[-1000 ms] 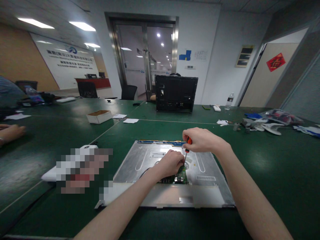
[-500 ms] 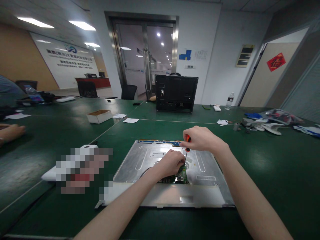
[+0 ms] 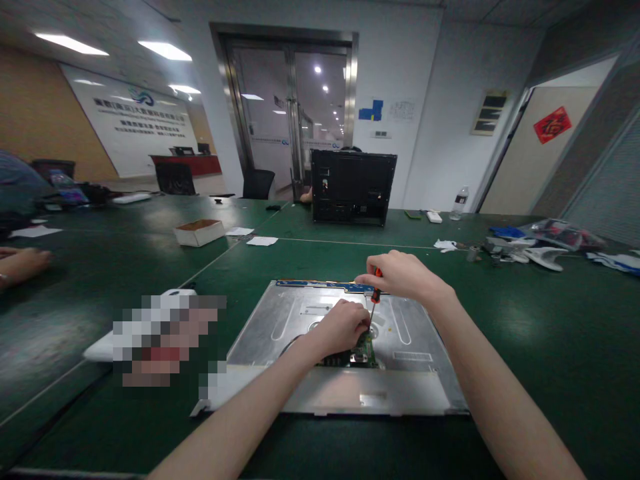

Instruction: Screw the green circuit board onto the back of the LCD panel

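Note:
A flat metal-backed display panel (image 3: pixel 260 327) lies on the green table in front of me. My right hand (image 3: pixel 403 275) is closed around the red and black handle of a screwdriver (image 3: pixel 376 295), which stands nearly upright with its tip down at a green circuit board (image 3: pixel 369 352). Beside that tip, my left hand (image 3: pixel 343 325) rests over the board with its fingers curled together. What those fingers pinch is hidden. A narrow blue circuit strip (image 3: pixel 310 285) runs along the panel's far edge.
A black monitor housing (image 3: pixel 354 187) stands across the table. An open white box (image 3: pixel 199 233) and papers (image 3: pixel 262 241) lie to its left. Gloves and plastic bags (image 3: pixel 565 233) are heaped at the right. Another person's hand (image 3: pixel 23 263) rests at the left edge.
The fingers of my right hand have shifted slightly on the screwdriver handle, with the thumb side a little higher. My left hand and the panel stay in place.

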`<action>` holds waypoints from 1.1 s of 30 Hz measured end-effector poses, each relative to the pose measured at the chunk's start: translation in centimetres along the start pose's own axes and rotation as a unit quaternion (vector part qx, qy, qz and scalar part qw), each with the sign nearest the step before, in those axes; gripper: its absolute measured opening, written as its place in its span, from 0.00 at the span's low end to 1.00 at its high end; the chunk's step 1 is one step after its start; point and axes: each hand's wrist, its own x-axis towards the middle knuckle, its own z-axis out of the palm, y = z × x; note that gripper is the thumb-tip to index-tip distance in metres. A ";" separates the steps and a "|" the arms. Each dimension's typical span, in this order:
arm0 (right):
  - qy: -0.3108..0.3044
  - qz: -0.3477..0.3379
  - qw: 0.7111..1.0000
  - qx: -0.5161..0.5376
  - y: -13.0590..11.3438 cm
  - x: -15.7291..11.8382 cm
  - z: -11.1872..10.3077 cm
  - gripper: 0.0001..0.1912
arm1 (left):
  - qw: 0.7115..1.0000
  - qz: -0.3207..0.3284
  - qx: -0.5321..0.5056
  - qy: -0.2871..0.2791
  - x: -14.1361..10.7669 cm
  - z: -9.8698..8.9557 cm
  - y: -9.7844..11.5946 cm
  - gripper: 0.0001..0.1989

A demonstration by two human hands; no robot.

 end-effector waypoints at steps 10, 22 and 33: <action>-0.022 -0.032 0.998 0.049 0.6 -0.4 0.0 0.08 | 0.999 0.000 -0.046 0.017 -0.1 -0.3 -0.1 0.06; -0.009 -0.011 1.000 0.013 -0.3 -0.5 -0.2 0.14 | 0.967 -0.126 -0.156 0.155 -0.1 -2.1 -2.4 0.03; -0.021 -0.038 0.998 0.042 -0.5 -1.0 -0.5 0.07 | 0.975 -0.110 -0.150 0.123 -0.2 -1.8 -2.2 0.03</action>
